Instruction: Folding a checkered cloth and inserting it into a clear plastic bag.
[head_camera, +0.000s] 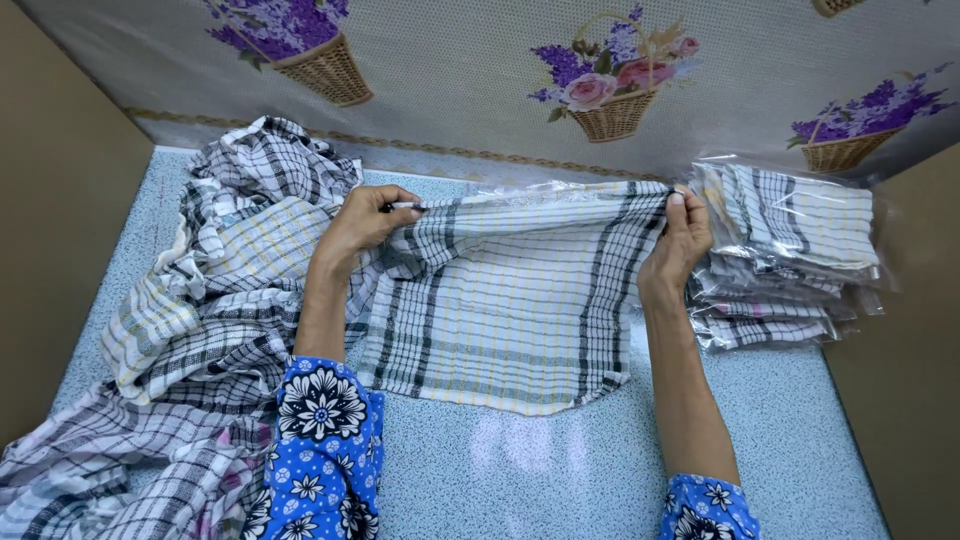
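A white checked cloth (500, 310) with black, grey and yellow lines lies spread on the speckled blue table (560, 470). My left hand (362, 225) pinches its far left corner. My right hand (680, 245) pinches its far right corner. The far edge is stretched between both hands, a little above the table, and the rest hangs down onto the surface. Both forearms come out of blue flowered sleeves.
A loose heap of similar checked cloths (200, 330) fills the left side. A stack of folded cloths in clear plastic bags (790, 250) sits at the right. A flowered wall covering (600, 90) stands behind; brown panels (60, 200) close both sides.
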